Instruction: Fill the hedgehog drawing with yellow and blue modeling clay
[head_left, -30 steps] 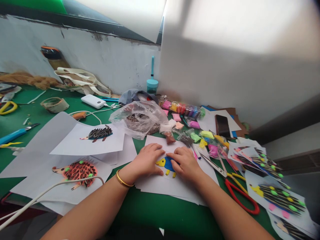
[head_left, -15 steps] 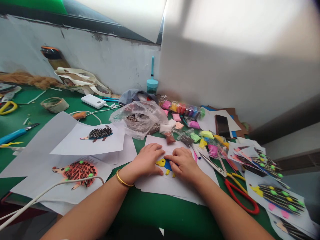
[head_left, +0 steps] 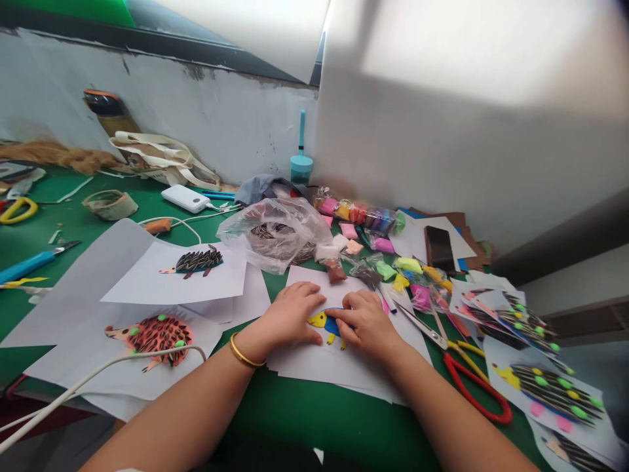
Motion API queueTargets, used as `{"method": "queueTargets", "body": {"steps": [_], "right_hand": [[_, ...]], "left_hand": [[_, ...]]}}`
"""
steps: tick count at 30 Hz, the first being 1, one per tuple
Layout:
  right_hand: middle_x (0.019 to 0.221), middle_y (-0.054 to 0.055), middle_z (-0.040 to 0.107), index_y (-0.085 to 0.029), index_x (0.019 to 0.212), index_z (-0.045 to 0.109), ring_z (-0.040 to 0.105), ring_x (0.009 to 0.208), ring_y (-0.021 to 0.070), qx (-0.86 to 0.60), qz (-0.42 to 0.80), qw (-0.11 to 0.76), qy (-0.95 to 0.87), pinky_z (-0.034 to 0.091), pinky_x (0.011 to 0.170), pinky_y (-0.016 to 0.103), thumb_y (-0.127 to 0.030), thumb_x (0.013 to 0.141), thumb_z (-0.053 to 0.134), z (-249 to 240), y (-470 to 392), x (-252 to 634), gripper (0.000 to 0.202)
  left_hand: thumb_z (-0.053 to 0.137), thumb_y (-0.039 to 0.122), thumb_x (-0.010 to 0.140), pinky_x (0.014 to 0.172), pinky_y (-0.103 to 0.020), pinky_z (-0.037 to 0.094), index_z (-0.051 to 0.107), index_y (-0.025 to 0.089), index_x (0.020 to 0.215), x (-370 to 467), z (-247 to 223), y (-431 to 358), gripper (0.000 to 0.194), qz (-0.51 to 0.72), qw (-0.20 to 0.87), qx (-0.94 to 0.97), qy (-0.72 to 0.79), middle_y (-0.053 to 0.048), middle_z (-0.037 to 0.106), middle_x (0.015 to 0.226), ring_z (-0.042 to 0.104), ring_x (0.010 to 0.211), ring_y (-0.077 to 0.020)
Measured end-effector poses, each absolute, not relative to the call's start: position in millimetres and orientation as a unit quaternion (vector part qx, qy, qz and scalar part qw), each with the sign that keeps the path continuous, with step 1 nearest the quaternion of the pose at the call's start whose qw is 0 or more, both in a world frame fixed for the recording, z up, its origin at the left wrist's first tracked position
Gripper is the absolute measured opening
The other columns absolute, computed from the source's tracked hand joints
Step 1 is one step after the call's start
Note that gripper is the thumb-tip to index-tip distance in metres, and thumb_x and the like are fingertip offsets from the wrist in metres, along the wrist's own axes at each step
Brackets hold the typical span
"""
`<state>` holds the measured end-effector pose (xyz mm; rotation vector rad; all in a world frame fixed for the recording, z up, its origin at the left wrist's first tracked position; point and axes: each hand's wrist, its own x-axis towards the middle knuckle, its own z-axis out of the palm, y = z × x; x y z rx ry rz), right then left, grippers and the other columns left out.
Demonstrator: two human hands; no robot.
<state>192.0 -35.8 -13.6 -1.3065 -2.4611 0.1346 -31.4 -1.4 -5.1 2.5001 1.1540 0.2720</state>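
A clay hedgehog (head_left: pixel 334 322) with a yellow head, yellow feet and a blue body lies flat on a white sheet of paper (head_left: pixel 299 360). My left hand (head_left: pixel 296 314) rests on the sheet to its left, fingers and thumb spread around the head side, holding nothing. From the right, my right hand (head_left: pixel 368 322) reaches over the blue body with the index finger stretched out and pressing on the clay. Its other fingers are loosely bent, and the hand hides the rear of the body.
Large red-handled scissors (head_left: pixel 447 344) lie right of the sheet. Finished hedgehog pictures (head_left: pixel 555 390) are at the far right, others (head_left: pixel 162 341) at left. Behind stand a plastic bag of sunflower seeds (head_left: pixel 275 233), clay packets (head_left: pixel 388 269) and a phone (head_left: pixel 439 249). A white cable (head_left: pixel 98 380) crosses the left.
The whole view has shifted very slightly. My right index finger still presses on the blue clay, having moved only a little; my left hand stays in place.
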Motion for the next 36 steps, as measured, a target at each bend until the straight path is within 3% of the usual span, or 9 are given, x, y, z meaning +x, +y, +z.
{"method": "queueTargets", "body": {"steps": [13, 36], "right_hand": [[0.093, 0.004, 0.057, -0.031, 0.120, 0.070, 0.047, 0.090, 0.0212, -0.484, 0.070, 0.182, -0.853, 0.029, 0.081, 0.037, -0.025, 0.087, 0.058, -16.1, -34.3, 192.4, 0.035], [0.093, 0.003, 0.055, -0.035, 0.120, 0.068, 0.046, 0.091, 0.0211, -0.483, 0.076, 0.156, -0.858, 0.028, 0.083, 0.037, -0.024, 0.086, 0.060, -16.5, -35.0, 188.6, 0.037]], "left_hand": [[0.087, 0.051, 0.054, 0.110, -0.048, 0.035, 0.058, 0.026, 0.126, -32.0, -4.3, -1.3, 0.081, 0.100, 0.185, 0.889, 0.406, -0.010, 0.048, 0.142, 0.041, 0.134, -0.0342], [0.087, 0.052, 0.054, 0.111, -0.048, 0.034, 0.059, 0.025, 0.126, -30.8, -5.7, -1.3, 0.083, 0.095, 0.177, 0.889, 0.412, -0.011, 0.049, 0.142, 0.041, 0.134, -0.0333]]}}
